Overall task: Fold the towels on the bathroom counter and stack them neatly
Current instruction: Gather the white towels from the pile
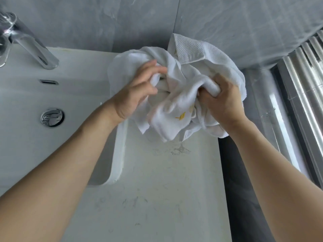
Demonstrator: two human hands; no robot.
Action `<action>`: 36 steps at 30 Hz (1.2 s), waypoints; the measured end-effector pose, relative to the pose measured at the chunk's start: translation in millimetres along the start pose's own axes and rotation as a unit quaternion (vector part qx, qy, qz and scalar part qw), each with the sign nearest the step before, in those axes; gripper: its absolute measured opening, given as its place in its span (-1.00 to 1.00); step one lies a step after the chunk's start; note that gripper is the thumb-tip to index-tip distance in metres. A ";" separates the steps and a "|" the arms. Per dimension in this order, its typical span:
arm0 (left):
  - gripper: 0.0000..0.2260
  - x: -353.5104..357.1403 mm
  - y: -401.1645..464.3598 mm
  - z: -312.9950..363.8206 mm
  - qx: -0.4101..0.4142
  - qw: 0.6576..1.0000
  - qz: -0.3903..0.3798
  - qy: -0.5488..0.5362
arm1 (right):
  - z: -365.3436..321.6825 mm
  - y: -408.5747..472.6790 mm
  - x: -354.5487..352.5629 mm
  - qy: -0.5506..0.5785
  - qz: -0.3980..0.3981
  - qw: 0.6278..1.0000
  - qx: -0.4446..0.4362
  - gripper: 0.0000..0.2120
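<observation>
Head view, both hands' fingers clamped on crumpled towels (pixel 176 81), bare counter (pixel 166 189) nearer, sink (pixel 120 137) edge left

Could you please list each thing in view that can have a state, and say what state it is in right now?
Towels: white, crumpled in a heap, not yet folded.
Left hand: grips a bunch of the cloth.
Right hand: fingers curled round a roll of the cloth.
Faucet: no water seen running.
Sink drain: stopper looks closed.
Counter: bare in front of the heap.
</observation>
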State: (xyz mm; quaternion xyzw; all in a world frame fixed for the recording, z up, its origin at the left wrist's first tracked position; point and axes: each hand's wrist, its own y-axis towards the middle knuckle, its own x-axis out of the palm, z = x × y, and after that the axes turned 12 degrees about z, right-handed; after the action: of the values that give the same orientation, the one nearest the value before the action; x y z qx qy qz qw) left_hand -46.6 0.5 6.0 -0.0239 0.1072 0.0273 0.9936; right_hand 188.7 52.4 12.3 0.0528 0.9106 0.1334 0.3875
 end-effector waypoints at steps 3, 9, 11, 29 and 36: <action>-0.43 6.4 10.3 2.5 0.061 0.961 0.174 0.208 | -12.2 4.5 5.0 -0.052 -0.111 0.992 -0.018 -0.49; -0.77 11.3 25.8 -7.0 0.063 0.842 0.321 0.429 | -17.3 18.2 23.7 -0.165 -0.117 0.979 -0.027 -0.90; -0.86 5.2 30.7 -7.5 0.092 0.854 0.331 0.391 | -20.7 17.8 26.1 -0.148 -0.108 0.983 -0.016 -0.88; -0.38 3.0 -21.4 27.4 -0.079 0.913 0.147 0.372 | -37.9 21.0 18.2 0.048 0.105 0.984 0.138 -0.69; -0.82 3.4 -21.8 30.0 0.197 0.878 0.327 0.287 | -55.3 19.8 3.8 0.314 0.167 0.905 0.232 -0.67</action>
State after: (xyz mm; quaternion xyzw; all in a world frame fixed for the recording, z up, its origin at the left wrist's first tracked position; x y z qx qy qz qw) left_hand -35.6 -19.5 35.4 0.2019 0.3930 0.3209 0.8378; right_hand 146.1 60.9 52.0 0.2478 0.9683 -0.0092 0.0304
